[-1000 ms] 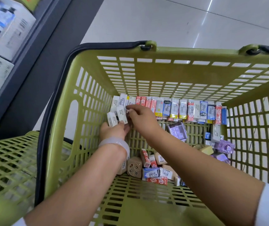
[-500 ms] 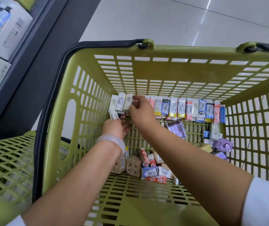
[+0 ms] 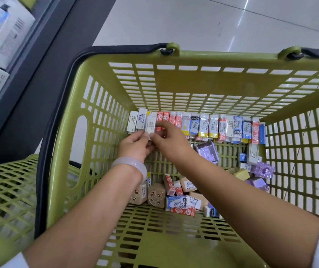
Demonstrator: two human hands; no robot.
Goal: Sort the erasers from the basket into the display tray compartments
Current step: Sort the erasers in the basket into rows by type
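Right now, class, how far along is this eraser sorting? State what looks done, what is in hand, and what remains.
Done: a row of erasers stands lined up along the green basket's far wall. In hand: both the left hand and right hand pinch a white eraser at the row's left end. Left: a loose pile lies on the basket floor, and no display tray is in view.
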